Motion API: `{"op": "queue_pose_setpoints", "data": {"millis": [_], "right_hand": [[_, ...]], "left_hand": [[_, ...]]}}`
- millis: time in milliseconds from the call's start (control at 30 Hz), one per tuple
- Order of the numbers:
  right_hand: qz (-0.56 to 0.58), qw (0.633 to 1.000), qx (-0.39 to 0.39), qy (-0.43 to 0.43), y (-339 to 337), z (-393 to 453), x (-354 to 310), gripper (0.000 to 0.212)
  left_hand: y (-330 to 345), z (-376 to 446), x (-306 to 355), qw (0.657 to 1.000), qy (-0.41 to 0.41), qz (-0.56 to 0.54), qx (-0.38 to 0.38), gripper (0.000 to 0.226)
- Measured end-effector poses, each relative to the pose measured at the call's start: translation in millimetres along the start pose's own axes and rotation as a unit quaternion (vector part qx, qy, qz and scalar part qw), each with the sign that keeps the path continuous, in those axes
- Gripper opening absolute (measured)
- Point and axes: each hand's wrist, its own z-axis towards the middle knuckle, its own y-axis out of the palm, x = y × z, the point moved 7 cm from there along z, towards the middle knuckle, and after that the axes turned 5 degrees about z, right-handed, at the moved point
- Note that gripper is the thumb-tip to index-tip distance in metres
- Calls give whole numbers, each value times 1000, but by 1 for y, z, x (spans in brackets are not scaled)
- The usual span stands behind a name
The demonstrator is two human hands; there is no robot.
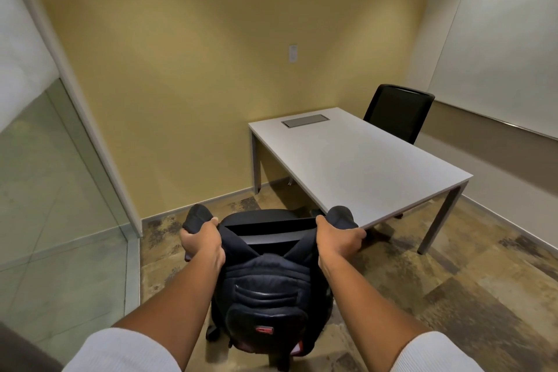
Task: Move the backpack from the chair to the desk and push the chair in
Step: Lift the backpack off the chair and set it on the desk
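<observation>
Head view. Both forearms reach forward and down from white sleeves [120, 352], roughly parallel, with the backs of the hands facing up. The left hand [203, 241] is closed in a fist around the left padded shoulder strap [197, 217] of the backpack [265, 287]; the right hand [339, 238] is likewise clenched around the right shoulder strap [341, 216]. The dark backpack hangs between the two wrists, its padded back panel facing the camera, and lies below and nearer than the hands; whether it rests on the seat cannot be told. Directly beyond the hands, between the straps, shows the black backrest of the chair [259, 222]. The white desk [356, 160] begins just beyond the right hand, its near corner almost at the knuckles, and extends away to the right. A second black chair [398, 112] stands at the desk's far side. A yellow wall [196, 69] faces the hands; a glass partition [45, 175] runs left of the left arm. Mottled brown carpet [453, 287] lies beneath.
</observation>
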Motion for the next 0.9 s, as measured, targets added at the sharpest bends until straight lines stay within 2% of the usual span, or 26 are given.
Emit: {"op": "queue_pose_setpoints", "data": {"millis": [233,433,533,700,800,833,900], "right_hand": [[-17,1000,-10,-5,-14,-12,3,80],[-17,998,-44,-27,-32,-31,-15,75],[10,997,-78,-13,-41,-44,-30,74],[67,989,-130,3,-53,-63,-67,71],[114,977,-179,5,-57,-80,-93,45],[125,972,-198,4,-59,-88,-103,34],[136,964,-229,4,-62,-104,-121,28]], "left_hand": [[-27,-17,-12,1000,10,16,21,60],[-50,-39,-8,999,30,26,30,75],[-60,-54,3,997,67,40,25,66],[-78,-82,30,982,167,74,-42,43],[-90,-100,46,969,220,86,-74,33],[-95,-105,49,965,229,95,-80,36],[-104,-116,54,960,240,115,-90,46]]}}
